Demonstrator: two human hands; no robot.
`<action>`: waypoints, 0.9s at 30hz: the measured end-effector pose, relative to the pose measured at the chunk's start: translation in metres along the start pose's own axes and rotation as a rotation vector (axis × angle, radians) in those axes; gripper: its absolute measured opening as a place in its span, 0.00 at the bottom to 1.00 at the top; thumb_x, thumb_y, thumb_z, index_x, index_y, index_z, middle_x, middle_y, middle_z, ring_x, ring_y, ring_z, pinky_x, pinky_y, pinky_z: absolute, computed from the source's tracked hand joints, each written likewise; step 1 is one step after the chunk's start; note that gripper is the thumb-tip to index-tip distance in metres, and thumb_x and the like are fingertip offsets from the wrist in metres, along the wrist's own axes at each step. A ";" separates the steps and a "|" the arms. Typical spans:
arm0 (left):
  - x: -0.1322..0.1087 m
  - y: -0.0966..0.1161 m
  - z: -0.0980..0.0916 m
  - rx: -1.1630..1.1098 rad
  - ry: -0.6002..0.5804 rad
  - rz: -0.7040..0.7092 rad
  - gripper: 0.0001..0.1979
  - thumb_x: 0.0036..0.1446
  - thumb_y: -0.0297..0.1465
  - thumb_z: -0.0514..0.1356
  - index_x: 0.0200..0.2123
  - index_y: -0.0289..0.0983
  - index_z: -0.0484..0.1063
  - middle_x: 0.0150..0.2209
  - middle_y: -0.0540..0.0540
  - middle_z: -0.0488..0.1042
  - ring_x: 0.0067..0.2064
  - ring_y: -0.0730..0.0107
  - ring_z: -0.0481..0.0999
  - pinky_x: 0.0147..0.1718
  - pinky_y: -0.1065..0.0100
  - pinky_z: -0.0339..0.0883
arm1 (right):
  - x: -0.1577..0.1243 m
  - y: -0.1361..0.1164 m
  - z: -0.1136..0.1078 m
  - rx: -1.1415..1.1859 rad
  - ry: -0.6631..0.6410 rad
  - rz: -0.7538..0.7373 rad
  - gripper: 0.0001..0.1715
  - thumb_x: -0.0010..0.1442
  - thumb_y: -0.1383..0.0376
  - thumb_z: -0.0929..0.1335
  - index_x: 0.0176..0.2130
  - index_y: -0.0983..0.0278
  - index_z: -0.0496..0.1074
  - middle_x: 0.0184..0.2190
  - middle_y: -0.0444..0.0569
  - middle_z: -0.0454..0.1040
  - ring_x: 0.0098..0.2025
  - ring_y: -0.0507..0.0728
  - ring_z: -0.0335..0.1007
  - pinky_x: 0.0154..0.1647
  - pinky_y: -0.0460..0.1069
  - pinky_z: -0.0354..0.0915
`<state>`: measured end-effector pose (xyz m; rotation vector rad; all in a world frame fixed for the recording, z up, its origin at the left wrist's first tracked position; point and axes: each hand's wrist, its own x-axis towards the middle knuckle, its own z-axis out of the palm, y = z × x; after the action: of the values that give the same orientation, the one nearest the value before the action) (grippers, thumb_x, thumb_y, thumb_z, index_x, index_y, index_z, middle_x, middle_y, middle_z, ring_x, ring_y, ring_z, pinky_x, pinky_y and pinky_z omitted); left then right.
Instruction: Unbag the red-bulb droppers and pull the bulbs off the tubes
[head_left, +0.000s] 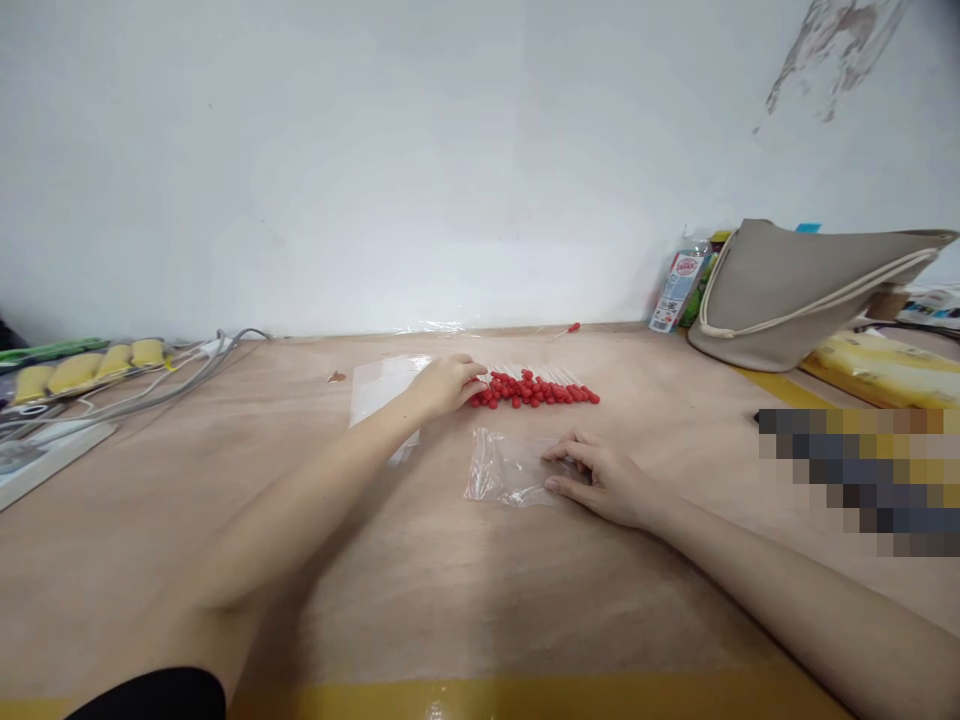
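Note:
Many thin white sticks with red heads [525, 388] lie in a row on the table, heads toward me. At the row's left end is my left hand [450, 385], its thumb and fingers curled around a red head; part of the stick is hidden by the hand. A clear plastic bag [502, 475] lies flat in front of the row. My right hand [604, 475] rests at the bag's right side, thumb and fingers apart, fingertips touching the plastic. White sheets or bags [375, 395] lie under and beside my left wrist.
A single red-headed stick [573, 328] lies near the wall. At the back right stand a bottle [675, 290] and a grey bag [787, 290], with a yellow package [885, 370] beside them. Grey cables [214, 360], yellow packets [82, 370] and a power strip [60, 460] are at the left.

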<state>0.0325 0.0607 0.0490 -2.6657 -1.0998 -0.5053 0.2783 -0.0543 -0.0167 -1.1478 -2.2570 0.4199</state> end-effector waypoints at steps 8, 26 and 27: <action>-0.063 0.046 -0.005 -0.325 -0.025 0.141 0.17 0.61 0.34 0.50 0.51 0.38 0.67 0.53 0.41 0.67 0.57 0.63 0.62 0.55 0.59 0.57 | 0.004 -0.001 0.000 -0.035 -0.015 -0.046 0.18 0.55 0.56 0.66 0.43 0.63 0.71 0.35 0.51 0.68 0.33 0.53 0.64 0.36 0.49 0.62; -0.107 0.042 -0.001 -0.739 -0.164 -0.377 0.15 0.48 0.26 0.57 0.42 0.38 0.70 0.32 0.48 0.70 0.28 0.74 0.70 0.27 0.72 0.65 | -0.004 -0.005 -0.001 -0.070 -0.118 -0.164 0.28 0.56 0.52 0.65 0.53 0.58 0.65 0.54 0.54 0.64 0.56 0.61 0.58 0.55 0.60 0.55; -0.106 0.036 -0.006 -0.683 -0.206 -0.366 0.14 0.49 0.25 0.55 0.40 0.38 0.71 0.28 0.50 0.70 0.26 0.74 0.69 0.26 0.72 0.64 | -0.004 -0.005 0.000 -0.067 -0.112 -0.166 0.27 0.56 0.52 0.65 0.53 0.58 0.65 0.54 0.55 0.64 0.56 0.62 0.58 0.55 0.60 0.56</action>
<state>-0.0135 -0.0341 0.0110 -3.1420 -1.7592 -0.8063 0.2775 -0.0602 -0.0154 -0.9808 -2.4588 0.3524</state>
